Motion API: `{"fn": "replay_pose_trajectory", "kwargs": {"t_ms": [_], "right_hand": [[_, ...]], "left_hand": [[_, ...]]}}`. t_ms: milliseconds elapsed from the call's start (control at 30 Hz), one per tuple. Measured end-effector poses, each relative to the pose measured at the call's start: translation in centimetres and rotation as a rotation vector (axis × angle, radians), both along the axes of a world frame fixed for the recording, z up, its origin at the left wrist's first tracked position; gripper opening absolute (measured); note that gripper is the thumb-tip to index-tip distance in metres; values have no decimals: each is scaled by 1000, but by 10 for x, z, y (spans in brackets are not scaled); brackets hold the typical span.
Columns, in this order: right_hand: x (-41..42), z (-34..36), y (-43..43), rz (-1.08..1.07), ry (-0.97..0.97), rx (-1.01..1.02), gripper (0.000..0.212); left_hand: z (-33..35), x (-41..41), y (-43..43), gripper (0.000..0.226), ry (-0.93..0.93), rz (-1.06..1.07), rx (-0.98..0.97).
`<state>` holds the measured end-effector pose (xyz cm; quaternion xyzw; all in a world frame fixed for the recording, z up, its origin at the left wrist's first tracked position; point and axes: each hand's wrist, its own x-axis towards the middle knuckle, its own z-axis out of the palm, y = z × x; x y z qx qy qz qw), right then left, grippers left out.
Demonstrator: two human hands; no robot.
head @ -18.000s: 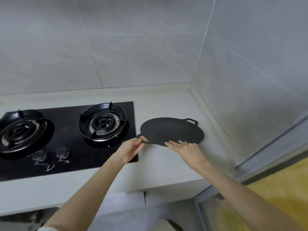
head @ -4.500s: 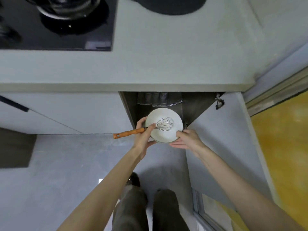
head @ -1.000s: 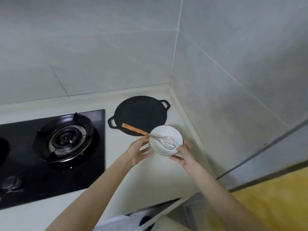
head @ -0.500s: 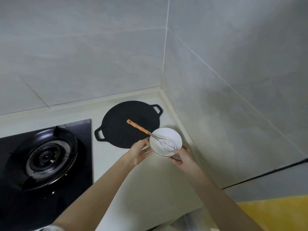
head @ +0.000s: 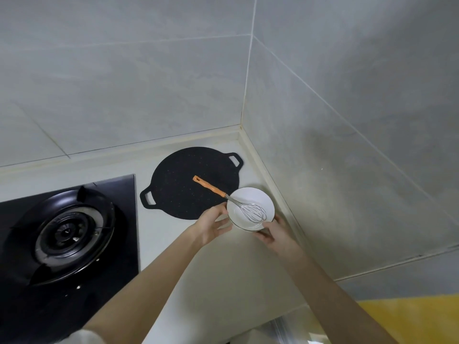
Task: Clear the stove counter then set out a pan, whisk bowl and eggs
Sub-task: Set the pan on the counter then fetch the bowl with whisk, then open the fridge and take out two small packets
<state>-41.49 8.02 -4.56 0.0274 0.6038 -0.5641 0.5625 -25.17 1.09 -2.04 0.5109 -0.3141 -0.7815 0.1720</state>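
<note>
A flat black pan (head: 183, 184) with two loop handles lies on the pale counter (head: 223, 264) in the wall corner. Just in front of it, to the right, is a white bowl (head: 244, 202) with a wire whisk (head: 250, 212) in it; the whisk's orange handle (head: 210, 186) sticks out over the pan. My left hand (head: 211, 225) holds the bowl's left rim with thumb and fingers. My right hand (head: 275, 234) cups the bowl's near right side from below. Whether the bowl touches the counter is unclear. No eggs are in view.
A black gas hob (head: 67, 244) with a round burner (head: 64, 234) fills the left. Tiled walls (head: 347, 145) close in behind and to the right of the bowl. A yellow floor (head: 409, 319) shows at lower right past the counter edge.
Both hands still hold the bowl with the whisk beside the pan; over the last second it has stayed low near the counter by the right wall. The view has shifted slightly.
</note>
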Motion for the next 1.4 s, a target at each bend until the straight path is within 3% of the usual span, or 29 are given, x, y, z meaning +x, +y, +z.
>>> {"fn": "replay_pose_trajectory", "kwargs": {"t_ms": [100, 233, 367, 633, 800, 1000, 1400], "right_hand": [[2, 3, 6, 18, -9, -8, 38], [17, 11, 21, 17, -128, 118, 19], [47, 29, 43, 259, -204, 176, 4], [130, 72, 42, 757, -3, 62, 21], [207, 93, 43, 1053, 175, -45, 25], [325, 119, 75, 1416, 365, -272, 22], [516, 155, 237, 2036, 332, -553, 21]], "left_hand": [[3, 6, 3, 32, -26, 25, -18], [11, 23, 11, 40, -43, 64, -63], [26, 55, 20, 36, -51, 116, -135], [66, 165, 72, 28, -56, 397, -258], [96, 253, 141, 38, -1, 601, -285], [127, 350, 243, 33, -180, 871, -374], [161, 444, 499, 33, -428, 1489, -373]]}}
